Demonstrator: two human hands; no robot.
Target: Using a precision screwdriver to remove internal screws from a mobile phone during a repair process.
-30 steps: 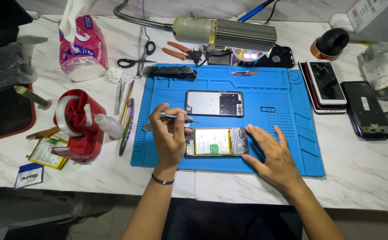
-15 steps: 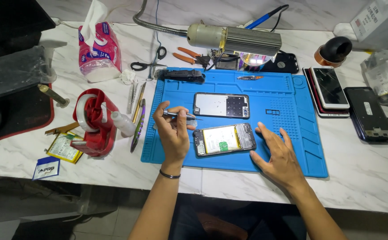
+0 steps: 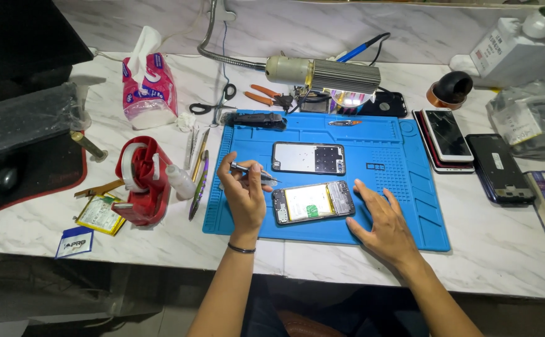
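On the blue silicone work mat (image 3: pixel 410 181), the left hand (image 3: pixel 245 196) pinches slim metal tweezers (image 3: pixel 254 171) over the opened phone's (image 3: pixel 313 202) left end, while the right hand (image 3: pixel 383 218) lies flat and empty, steadying its right edge.

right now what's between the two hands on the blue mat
In the head view, the opened phone lies between the left hand and the right hand, on the blue mat.

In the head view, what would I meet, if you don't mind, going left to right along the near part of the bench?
Red tape dispenser → small white bottle → left hand holding a slim tool → opened phone → right hand flat on the blue mat → dark phone.
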